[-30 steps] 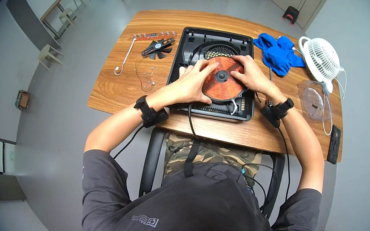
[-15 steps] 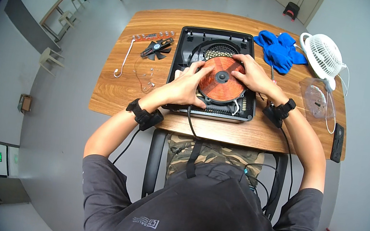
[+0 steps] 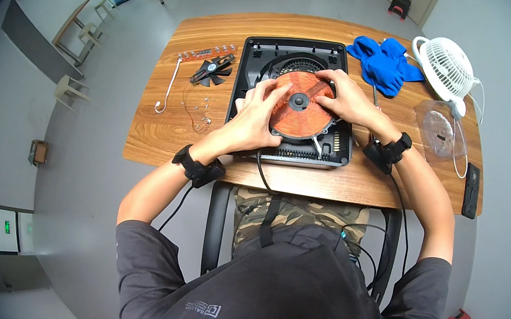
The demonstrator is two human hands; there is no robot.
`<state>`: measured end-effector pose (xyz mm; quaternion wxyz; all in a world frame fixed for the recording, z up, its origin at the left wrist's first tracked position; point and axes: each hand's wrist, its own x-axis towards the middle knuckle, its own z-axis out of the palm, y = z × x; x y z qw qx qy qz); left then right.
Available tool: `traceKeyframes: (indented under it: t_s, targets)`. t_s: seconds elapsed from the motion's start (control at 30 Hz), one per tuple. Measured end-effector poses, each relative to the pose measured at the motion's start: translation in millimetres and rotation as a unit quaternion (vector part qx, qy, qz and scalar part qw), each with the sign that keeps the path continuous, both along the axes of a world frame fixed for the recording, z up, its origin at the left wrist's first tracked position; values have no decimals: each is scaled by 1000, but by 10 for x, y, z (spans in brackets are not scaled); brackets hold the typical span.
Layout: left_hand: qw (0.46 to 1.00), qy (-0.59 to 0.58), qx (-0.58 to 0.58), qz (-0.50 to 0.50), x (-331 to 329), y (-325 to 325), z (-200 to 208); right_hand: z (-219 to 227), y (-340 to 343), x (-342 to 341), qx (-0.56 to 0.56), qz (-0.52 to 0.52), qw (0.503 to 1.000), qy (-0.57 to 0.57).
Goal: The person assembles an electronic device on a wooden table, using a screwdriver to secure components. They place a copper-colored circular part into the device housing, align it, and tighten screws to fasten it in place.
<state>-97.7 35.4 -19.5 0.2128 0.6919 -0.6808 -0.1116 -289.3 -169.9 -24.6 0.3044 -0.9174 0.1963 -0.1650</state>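
Observation:
A round copper-coloured coil (image 3: 306,123) with a dark hub lies in the open black housing (image 3: 247,59), which looks like the lower shell of an induction cooker. My left hand (image 3: 250,118) grips the coil's left edge, its thumb low at the near rim and its fingers spread over the side. At the far right edge, my right hand (image 3: 351,100) has its fingertips and thumb on the coil. Under the coil, most of the housing's inside is hidden. A short pale wire (image 3: 317,146) shows by the coil's near right rim.
On the table's left lie a small black fan (image 3: 212,70), a strip circuit board (image 3: 206,54), a white cable (image 3: 170,84) and tiny loose parts. To the right are a blue cloth (image 3: 385,66), a white fan (image 3: 446,68), a clear plastic tray (image 3: 435,130) and a black bar (image 3: 471,190).
Both hands stay on the coil, with only slight finger shifts. The pale wire at the near rim looks straighter than before. The whole view has shifted a little.

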Motion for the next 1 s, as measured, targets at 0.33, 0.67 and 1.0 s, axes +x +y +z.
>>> traceKeyframes:
  t_s: [0.33, 0.67, 1.0]
  targets:
    - [998, 39, 51, 7, 62, 41, 91, -118, 53, -6, 26, 14, 1000, -6]
    - [992, 102, 79, -13, 121, 18, 135, -135, -3, -9, 60, 21, 998, -9]
    - [982, 168, 47, -72, 410, -60, 75, -155, -32, 23, 73, 29, 997, -25]
